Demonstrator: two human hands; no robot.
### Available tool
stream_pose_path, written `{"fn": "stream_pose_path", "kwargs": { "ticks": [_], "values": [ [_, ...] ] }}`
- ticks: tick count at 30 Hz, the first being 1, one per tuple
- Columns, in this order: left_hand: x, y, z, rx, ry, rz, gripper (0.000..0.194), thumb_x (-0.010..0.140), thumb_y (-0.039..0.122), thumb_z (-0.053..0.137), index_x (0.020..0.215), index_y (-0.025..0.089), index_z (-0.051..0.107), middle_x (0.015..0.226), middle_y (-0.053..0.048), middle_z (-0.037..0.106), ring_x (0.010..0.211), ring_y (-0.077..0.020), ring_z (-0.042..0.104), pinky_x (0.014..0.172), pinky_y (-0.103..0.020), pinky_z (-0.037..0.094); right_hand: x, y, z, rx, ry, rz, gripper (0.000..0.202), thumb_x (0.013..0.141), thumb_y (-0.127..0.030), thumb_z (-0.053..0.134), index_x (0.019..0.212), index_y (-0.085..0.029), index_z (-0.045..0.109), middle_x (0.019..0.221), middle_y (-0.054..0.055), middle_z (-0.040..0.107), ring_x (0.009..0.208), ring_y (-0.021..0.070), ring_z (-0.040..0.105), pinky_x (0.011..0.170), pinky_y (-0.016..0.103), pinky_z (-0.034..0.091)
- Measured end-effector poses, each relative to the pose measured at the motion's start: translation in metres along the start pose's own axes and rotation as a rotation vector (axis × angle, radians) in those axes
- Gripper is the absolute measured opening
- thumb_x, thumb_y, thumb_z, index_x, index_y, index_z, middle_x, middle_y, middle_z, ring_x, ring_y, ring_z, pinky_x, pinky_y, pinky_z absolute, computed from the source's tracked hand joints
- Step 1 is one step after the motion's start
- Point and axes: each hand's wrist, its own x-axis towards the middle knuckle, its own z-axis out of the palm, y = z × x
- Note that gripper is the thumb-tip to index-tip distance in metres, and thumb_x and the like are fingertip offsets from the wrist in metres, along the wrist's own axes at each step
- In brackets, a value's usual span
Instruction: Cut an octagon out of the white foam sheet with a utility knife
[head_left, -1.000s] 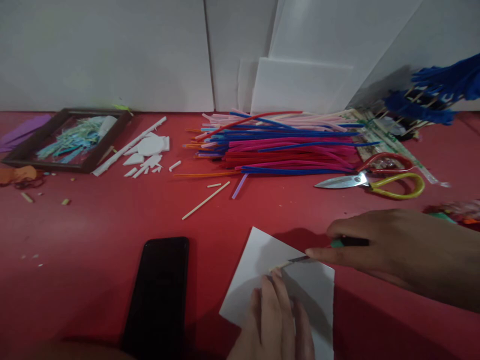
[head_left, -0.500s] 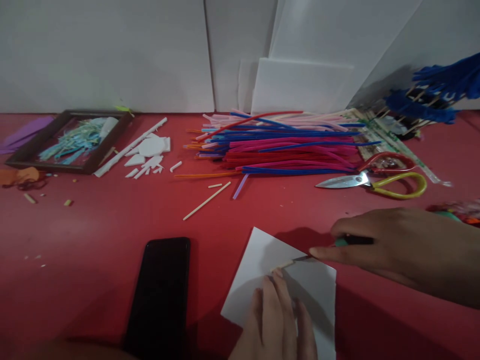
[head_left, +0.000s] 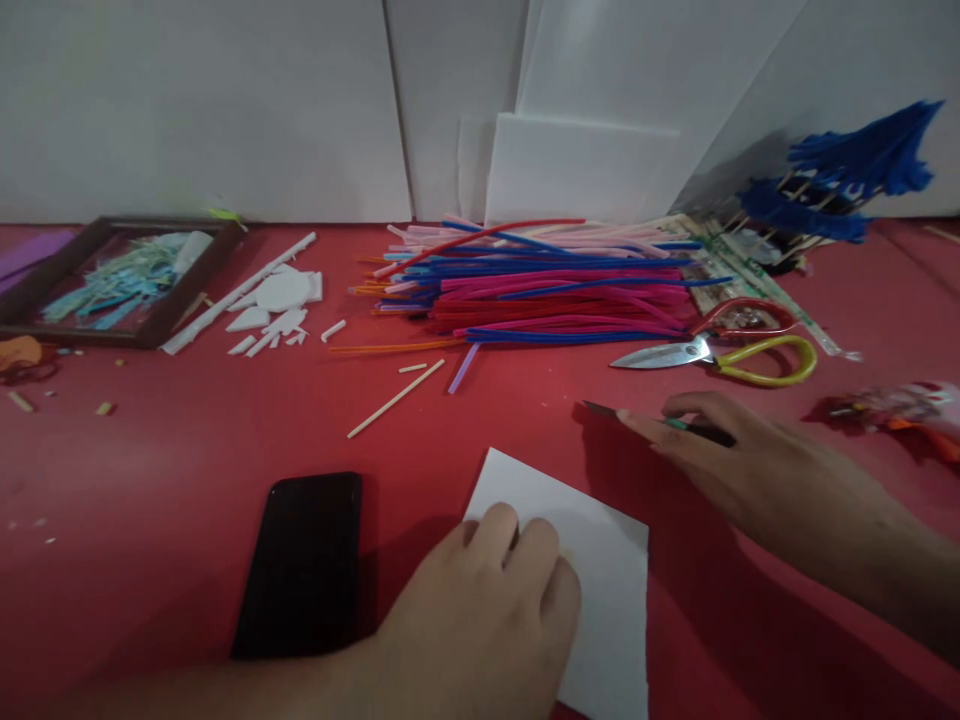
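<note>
My right hand (head_left: 727,450) grips a craft knife (head_left: 701,430) with a green and black handle, its blade pointing left above the red table. Below and to the left lies a white board (head_left: 607,610), tilted on the tabletop. Over that board my left hand (head_left: 487,590) rests knuckles up, fingers curled in. What sits under those fingertips is hidden; only a pale speck shows beside them. A thin wooden stick (head_left: 396,398) and a shorter stick piece (head_left: 412,368) lie farther back.
A black phone (head_left: 300,560) lies left of the board. Colourful pipe cleaners (head_left: 555,290) are piled at the back, with scissors (head_left: 675,353) at their right. White scraps (head_left: 285,290) and a brown frame (head_left: 82,330) are back left; blue craft pieces (head_left: 862,150) stand back right.
My right hand has lifted the knife away from the stick on the board, up and back. My left hand has turned over, its fingers curling inward over the board. The view shifted slightly.
</note>
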Motion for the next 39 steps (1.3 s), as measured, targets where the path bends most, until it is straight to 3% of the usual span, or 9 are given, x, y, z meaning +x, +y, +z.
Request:
{"fn": "stream_pose_path", "kwargs": {
  "ticks": [2,6,13,17,19,23,29,39],
  "values": [
    [0.008,-0.009,-0.004,-0.014,-0.091,0.015,0.006,0.091,0.016,0.065,0.089,0.019,0.06,0.084,-0.001,0.066,0.074,-0.0203,0.061,0.054,-0.03,0.046,-0.008,-0.007,0.008,-0.087,0.079,0.019,0.056,0.092,-0.006,0.04,0.135,-0.03,0.066,0.106,0.013,0.068,0.081,0.0296,0.069,0.058,0.038,0.053],
    [0.017,-0.022,-0.006,-0.126,-0.286,-0.008,0.018,0.085,0.003,0.065,0.09,0.019,0.058,0.088,-0.002,0.069,0.076,-0.019,0.063,0.062,-0.029,0.048,-0.009,-0.011,0.016,-0.028,0.152,-0.013,0.044,0.099,-0.012,0.04,0.131,-0.023,0.067,0.106,0.015,0.066,0.088,0.0302,0.069,0.07,0.042,0.057],
    [0.017,-0.031,-0.011,-0.185,-0.296,-0.004,0.033,0.079,-0.003,0.067,0.105,0.016,0.059,0.097,-0.002,0.072,0.082,-0.0192,0.068,0.066,-0.028,0.049,0.002,-0.023,0.008,0.055,0.268,0.033,0.032,0.1,-0.017,0.05,0.123,-0.012,0.071,0.113,0.023,0.066,0.102,0.0356,0.065,0.087,0.052,0.054],
    [0.022,-0.031,-0.014,-0.105,-0.323,0.093,0.026,0.082,-0.001,0.067,0.103,0.014,0.063,0.098,-0.004,0.073,0.085,-0.0211,0.069,0.071,-0.03,0.052,-0.004,-0.05,-0.002,0.233,0.347,0.003,0.023,0.102,-0.022,0.051,0.116,-0.017,0.07,0.104,0.016,0.069,0.094,0.0284,0.067,0.081,0.043,0.056],
    [0.024,-0.031,-0.013,-0.094,-0.339,0.097,0.021,0.085,0.003,0.068,0.102,0.014,0.064,0.097,-0.005,0.073,0.086,-0.0215,0.07,0.072,-0.03,0.054,-0.009,-0.06,-0.002,0.359,0.291,-0.031,0.026,0.101,-0.034,0.057,0.12,-0.019,0.067,0.105,0.013,0.071,0.094,0.0269,0.068,0.079,0.04,0.058],
    [0.027,-0.03,-0.015,-0.054,-0.373,0.058,0.017,0.088,0.004,0.066,0.103,0.012,0.064,0.099,-0.008,0.073,0.088,-0.0239,0.07,0.066,-0.031,0.054,-0.015,-0.067,0.004,0.56,0.08,-0.003,0.063,0.081,-0.062,0.078,0.128,-0.021,0.066,0.116,0.015,0.073,0.102,0.0308,0.07,0.082,0.043,0.061],
    [0.03,-0.033,-0.023,0.006,-0.381,0.015,0.015,0.094,0.001,0.055,0.1,0.012,0.064,0.097,-0.01,0.071,0.09,-0.0248,0.069,0.064,-0.031,0.05,-0.003,-0.064,0.005,0.673,-0.024,0.033,0.06,0.074,-0.052,0.087,0.122,-0.021,0.069,0.114,0.014,0.072,0.103,0.0316,0.068,0.086,0.047,0.059],
    [0.021,-0.054,-0.024,-0.004,-0.33,-0.094,0.021,0.089,-0.003,0.049,0.095,0.016,0.058,0.092,-0.005,0.065,0.079,-0.0213,0.059,0.063,-0.032,0.041,0.033,-0.065,-0.004,0.742,-0.04,-0.118,0.069,0.068,-0.047,0.093,0.127,-0.022,0.066,0.111,0.011,0.076,0.101,0.0284,0.07,0.087,0.04,0.057]
  ]
}}
